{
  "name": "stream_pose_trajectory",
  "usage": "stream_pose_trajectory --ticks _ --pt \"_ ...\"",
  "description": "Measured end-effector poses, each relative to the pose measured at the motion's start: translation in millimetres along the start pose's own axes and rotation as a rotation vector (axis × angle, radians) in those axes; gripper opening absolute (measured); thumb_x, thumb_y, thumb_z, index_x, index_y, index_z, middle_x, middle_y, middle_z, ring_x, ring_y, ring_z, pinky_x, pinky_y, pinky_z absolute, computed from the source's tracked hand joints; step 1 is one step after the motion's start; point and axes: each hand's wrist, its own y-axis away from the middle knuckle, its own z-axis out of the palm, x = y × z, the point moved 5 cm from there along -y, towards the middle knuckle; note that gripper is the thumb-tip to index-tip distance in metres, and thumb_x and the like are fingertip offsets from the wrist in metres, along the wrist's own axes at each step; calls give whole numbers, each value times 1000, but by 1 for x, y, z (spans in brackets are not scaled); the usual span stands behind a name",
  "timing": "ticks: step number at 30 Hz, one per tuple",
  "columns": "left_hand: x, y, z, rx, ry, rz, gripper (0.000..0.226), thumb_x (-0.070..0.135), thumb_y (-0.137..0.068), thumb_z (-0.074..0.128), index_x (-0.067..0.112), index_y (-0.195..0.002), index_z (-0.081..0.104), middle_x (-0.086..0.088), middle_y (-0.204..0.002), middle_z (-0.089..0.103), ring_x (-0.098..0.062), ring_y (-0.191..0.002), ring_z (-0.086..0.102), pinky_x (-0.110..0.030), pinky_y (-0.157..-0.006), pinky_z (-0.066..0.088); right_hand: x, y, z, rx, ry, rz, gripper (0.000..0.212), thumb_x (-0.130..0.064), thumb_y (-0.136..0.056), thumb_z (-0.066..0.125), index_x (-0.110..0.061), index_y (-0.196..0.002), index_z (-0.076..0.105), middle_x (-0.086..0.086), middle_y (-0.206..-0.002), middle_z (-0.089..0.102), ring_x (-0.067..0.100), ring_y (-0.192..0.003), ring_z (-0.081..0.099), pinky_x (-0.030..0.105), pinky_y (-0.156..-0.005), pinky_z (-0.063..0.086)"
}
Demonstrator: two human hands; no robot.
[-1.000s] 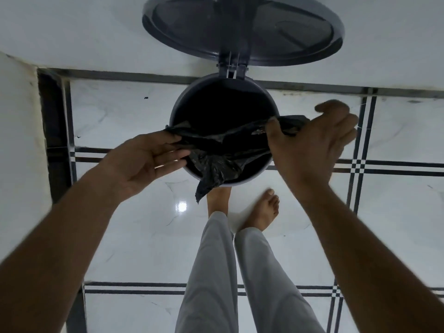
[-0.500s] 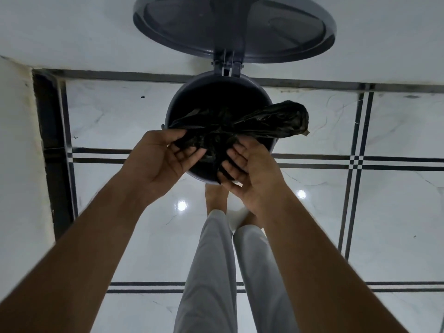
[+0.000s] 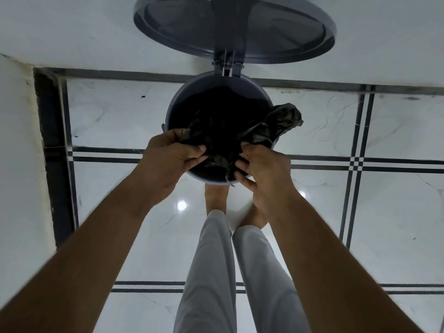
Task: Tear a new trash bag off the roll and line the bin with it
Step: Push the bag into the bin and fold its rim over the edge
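Head view, looking straight down: at far left a white wall (image 3: pixel 16 145) meets the floor (image 3: pixel 115 121), white glossy tile crossed by dark stripes. The left hand (image 3: pixel 168 162) reaches in from the lower left, its fingers (image 3: pixel 197 150) curled around the left part of a crumpled black trash bag (image 3: pixel 223 140), thumb on the upper side of the plastic. Just beyond those fingers stands a round grey bin (image 3: pixel 175 104), its mouth dark inside; the bag is bunched over the near part of that opening and not spread around the rim. Past the bin, its hinged lid (image 3: pixel 235 27) stands open against the wall. To the right, the right hand (image 3: pixel 264 171) grips the other part of the bag, fingers (image 3: pixel 240 164) curled into the plastic above the bin's near edge. From this hand a twisted lobe of bag runs up and to the right, lying over the bin's right rim. Below both hands, nearer the person, are two bare feet (image 3: pixel 216 198) and legs in light grey trousers (image 3: pixel 211 272). Right of everything, more striped tile.
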Motion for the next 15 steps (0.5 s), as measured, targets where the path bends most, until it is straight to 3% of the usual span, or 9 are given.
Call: stream_pose_trajectory --ticks 1,3,5,7,9,11,13,15 --pt "1 -1 -5 51 -61 28 26 -20 -91 61 4 -97 69 -13 -104 76 -27 -104 77 -32 -86 66 -2 -2 -5 31 -51 5 20 -9 -107 63 -11 -88 70 1 -73 67 10 -58 64 23 -58 61" --pt "4 -5 -21 135 -127 78 25 -21 -88 56 2 -92 67 -16 -93 69 -29 -95 72 -37 -86 67 -8 -8 -22 154 -94 -23 18 -7 -104 63 -9 -87 70 4 -70 63 14 -57 61 28 -63 61" --pt "6 -8 -39 116 -90 68 21 -17 -87 56 -6 -100 69 -20 -96 65 -32 -92 66 -44 -91 67 -14 -17 -38 186 -96 -25 11 -10 -101 64 -7 -97 74 7 -78 70 20 -68 70 32 -74 66" --pt "8 -7 -51 67 12 -4 22 -11 -91 56 -2 -101 73 -17 -92 56 -24 -83 57 -35 -82 67 -15 -21 -50 158 -28 -9 17 -14 -102 63 -10 -109 77 7 -92 79 22 -83 80 37 -76 70" --pt "9 -4 -54 40 101 -59 22 0 -99 58 9 -97 77 -9 -83 57 -15 -72 52 -28 -74 64 -11 -26 -60 147 126 13 16 -14 -103 61 -10 -108 76 7 -94 81 23 -84 81 40 -76 71" --pt "9 -2 -54 41 114 -67 17 11 -104 61 15 -99 77 -1 -80 67 -12 -70 60 -27 -71 64 -10 -25 -66 179 472 -39 17 -17 -98 65 -6 -106 75 9 -98 80 28 -86 79 44 -81 70" --pt "12 0 -51 13 86 -41 17 18 -106 60 18 -102 76 2 -85 72 -12 -73 66 -28 -72 64 -20 -17 -67 327 851 -338 38 -22 -88 65 -5 -122 69 9 -118 74 31 -100 71 43 -86 61" --pt "16 2 -43 -75 100 -8 22 20 -106 56 20 -103 78 2 -94 71 -15 -84 67 -31 -79 62 -37 12 -47 375 955 -894 63 -26 -83 64 -8 -143 55 10 -143 59 30 -123 60 44 -98 53"
